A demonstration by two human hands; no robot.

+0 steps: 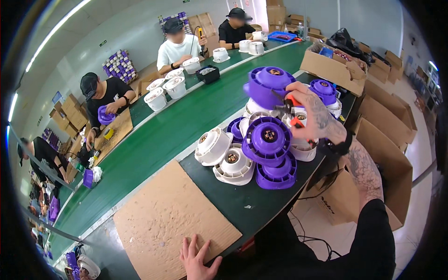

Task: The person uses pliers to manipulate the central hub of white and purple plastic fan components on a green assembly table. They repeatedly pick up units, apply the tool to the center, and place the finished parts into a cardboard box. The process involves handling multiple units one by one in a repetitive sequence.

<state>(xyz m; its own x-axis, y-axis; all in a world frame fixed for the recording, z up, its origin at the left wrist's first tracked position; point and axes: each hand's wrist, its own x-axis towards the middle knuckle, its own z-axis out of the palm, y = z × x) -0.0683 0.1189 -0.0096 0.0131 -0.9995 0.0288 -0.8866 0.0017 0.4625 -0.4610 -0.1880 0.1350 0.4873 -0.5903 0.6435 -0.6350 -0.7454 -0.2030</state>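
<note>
My left hand [199,257] lies on a sheet of cardboard [172,214], fingers spread, holding nothing. My right hand [310,109] is closed round a pair of pliers [296,120] with orange-red handles and a dark head. Its fingertips are at the edge of a purple round plastic housing [270,84] with a copper-coloured centre; I cannot tell whether they grip it. Below stand more housings in stacks: a purple one [267,140] on another purple one [276,175], and white ones [212,145] to their left.
A green conveyor belt [172,133] runs diagonally past the table. Several co-workers sit across it, with white housings [155,99] and a black bin [207,73] beside them. At the right stand an open carton [333,70] and more boxes [382,163]. Cables [322,242] hang down to the floor.
</note>
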